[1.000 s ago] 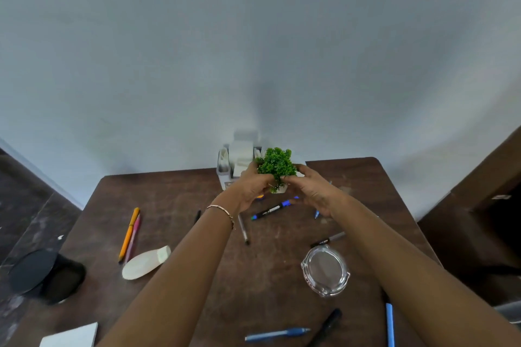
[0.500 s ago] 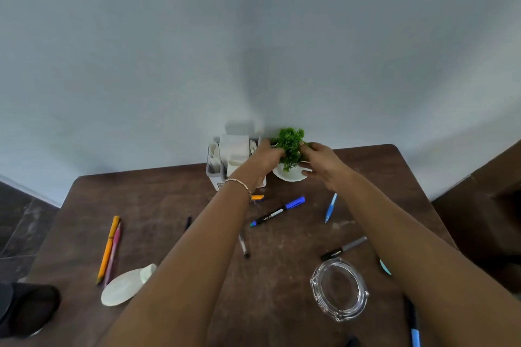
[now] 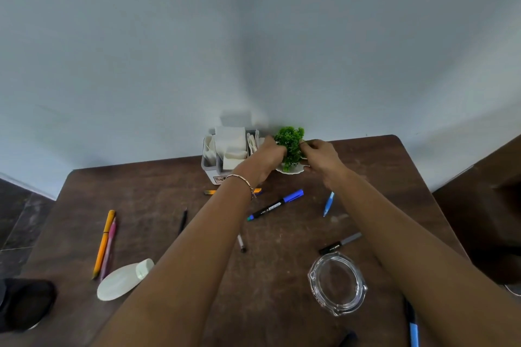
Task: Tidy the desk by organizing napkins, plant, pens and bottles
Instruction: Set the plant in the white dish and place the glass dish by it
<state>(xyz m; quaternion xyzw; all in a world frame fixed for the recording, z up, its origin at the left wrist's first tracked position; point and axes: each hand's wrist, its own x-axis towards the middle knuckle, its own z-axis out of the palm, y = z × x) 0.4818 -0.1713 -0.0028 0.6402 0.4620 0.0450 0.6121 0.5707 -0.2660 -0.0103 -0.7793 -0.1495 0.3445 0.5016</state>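
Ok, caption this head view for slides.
The left hand and right hand hold the green plant beside the napkin holder, pens scattered across the desk.

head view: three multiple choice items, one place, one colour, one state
1. The small green plant in a white pot stands:
A. at the brown wooden desk's far edge, right of the white napkin organiser
B. its near edge
C. on the floor
2. The black marker's cap is:
A. red
B. blue
C. yellow
3. The left hand and right hand:
A. lie flat
B. hold pens
C. hold the plant
Key: A, it sits by the wall; B, blue end shows; C, fingers curl into foliage.
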